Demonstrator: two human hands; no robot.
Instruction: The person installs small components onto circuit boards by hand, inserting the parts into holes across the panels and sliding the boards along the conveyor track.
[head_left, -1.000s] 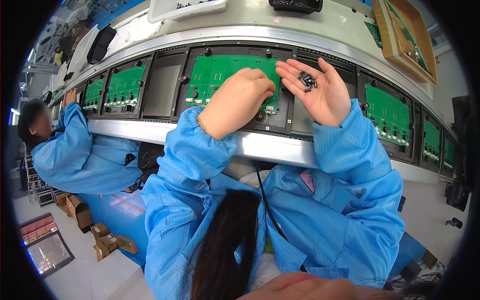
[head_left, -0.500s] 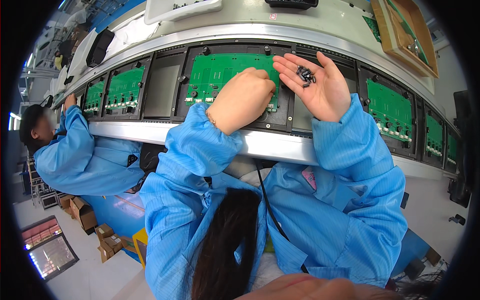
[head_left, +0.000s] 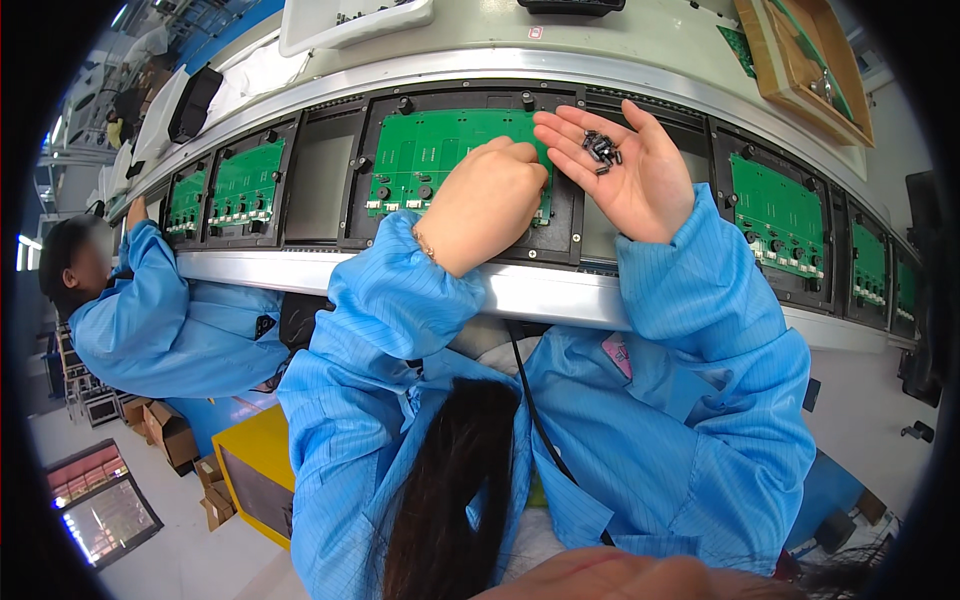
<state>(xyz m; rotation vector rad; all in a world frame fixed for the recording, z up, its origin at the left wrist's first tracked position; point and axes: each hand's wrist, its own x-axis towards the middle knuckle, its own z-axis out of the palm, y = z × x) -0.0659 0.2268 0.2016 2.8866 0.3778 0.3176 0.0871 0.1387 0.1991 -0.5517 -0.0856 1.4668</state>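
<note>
A green circuit board (head_left: 440,140) lies in a black frame (head_left: 362,190) in front of me, with white connectors and round black parts along its near edge. My left hand (head_left: 487,205) is closed over the board's near right part, knuckles up. Its fingertips are hidden, so what they pinch cannot be seen. Beside it, above the frame's right edge, my right hand (head_left: 650,190) is palm up with fingers stretched out. On that palm and the finger bases rests a small heap of black cylindrical capacitors (head_left: 602,150).
More framed boards stand along the metal-edged line, to the right (head_left: 780,210) and the left (head_left: 245,185). Beyond are a white tray (head_left: 355,22), a black tray (head_left: 570,5) and a cardboard box (head_left: 800,75). A co-worker (head_left: 150,310) sits at left; a yellow box-shaped thing (head_left: 250,440) is behind.
My right hand has shifted slightly left with the capacitors. My left hand stays over the board. More of the yellow box-shaped thing shows at lower left. The co-worker's hand has moved slightly.
</note>
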